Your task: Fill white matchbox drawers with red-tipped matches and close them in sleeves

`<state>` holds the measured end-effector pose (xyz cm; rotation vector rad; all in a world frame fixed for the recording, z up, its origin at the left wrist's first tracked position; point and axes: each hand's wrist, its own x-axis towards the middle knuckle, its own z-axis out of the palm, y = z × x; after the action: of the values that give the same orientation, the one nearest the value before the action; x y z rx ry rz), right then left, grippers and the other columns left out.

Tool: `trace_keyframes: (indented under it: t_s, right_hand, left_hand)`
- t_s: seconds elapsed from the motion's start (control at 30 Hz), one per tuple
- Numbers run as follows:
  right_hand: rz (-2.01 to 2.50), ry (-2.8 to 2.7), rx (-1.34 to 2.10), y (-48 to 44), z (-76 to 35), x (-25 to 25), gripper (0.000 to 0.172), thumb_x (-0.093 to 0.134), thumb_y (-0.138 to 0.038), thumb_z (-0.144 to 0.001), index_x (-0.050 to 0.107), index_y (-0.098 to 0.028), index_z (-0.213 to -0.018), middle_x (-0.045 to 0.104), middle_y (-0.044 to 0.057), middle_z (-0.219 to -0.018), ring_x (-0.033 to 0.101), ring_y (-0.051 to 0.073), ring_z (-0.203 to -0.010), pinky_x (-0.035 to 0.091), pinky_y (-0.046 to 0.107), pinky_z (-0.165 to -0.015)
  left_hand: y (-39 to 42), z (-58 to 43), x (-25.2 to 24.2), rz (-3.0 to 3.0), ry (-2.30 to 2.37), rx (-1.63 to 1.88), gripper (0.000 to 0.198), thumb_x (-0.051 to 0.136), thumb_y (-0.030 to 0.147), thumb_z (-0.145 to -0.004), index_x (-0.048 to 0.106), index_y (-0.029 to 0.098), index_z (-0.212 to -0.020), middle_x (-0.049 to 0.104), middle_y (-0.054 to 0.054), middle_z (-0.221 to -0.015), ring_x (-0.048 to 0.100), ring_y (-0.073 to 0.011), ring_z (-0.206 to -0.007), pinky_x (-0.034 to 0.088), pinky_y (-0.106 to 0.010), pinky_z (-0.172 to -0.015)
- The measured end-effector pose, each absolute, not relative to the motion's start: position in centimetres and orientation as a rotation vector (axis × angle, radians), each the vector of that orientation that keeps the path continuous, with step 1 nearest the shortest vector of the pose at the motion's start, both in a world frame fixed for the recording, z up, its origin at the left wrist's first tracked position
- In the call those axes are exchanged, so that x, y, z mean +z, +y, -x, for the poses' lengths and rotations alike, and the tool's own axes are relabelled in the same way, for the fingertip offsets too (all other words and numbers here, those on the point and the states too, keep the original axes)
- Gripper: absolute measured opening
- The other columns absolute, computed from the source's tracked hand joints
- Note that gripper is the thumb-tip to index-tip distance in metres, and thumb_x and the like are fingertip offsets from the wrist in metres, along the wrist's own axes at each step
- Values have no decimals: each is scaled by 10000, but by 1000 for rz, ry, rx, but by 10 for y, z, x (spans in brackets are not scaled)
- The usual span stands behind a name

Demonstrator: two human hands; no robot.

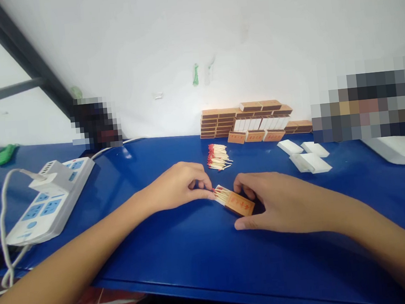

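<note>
A matchbox (240, 204) lies on the blue table, its white tray part-way out on the left with several matches (222, 195) showing in it. At the tray's left end my left hand (180, 185) has thumb and forefinger closed around a red match head. My right hand (275, 200) curves around the sleeve's right end, with the thumb on the near side and bent fingers on the far side. A gap shows between that thumb and the box. Just beyond the tray, a loose pile of red-tipped matches (219, 157) rests on the table.
Stacked matchboxes (217, 122) stand against the wall. Several white trays (310, 158) lie right of the pile. A white power strip (50, 205) with a plugged-in adapter and cable takes up the left side. The table's front edge (202, 298) runs below my hands.
</note>
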<state>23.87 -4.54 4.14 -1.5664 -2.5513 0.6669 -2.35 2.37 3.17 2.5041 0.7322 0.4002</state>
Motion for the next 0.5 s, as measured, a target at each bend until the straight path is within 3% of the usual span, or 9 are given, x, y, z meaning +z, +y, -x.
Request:
trace_keyframes:
  t_s: [0.17, 0.5]
  right_hand:
    - [1541, -2559, 671, -47, -233, 39, 310, 741, -508, -854, 571, -254, -903, 678, 2, -874, 592, 197, -753, 361, 312, -604]
    - [1507, -2540, 668, -44, -237, 33, 312, 725, -498, -867, 534, -252, -840, 640, -21, -802, 544, 166, -680, 340, 305, -578]
  left_hand:
    - [21, 20, 27, -2475, 702, 429, 119, 705, 251, -981, 805, 187, -989, 690, -14, -897, 600, -90, -712, 451, -222, -648]
    - [16, 17, 22, -2379, 698, 487, 100, 741, 253, -947, 817, 202, -987, 677, -11, -880, 576, -77, -683, 460, -211, -639]
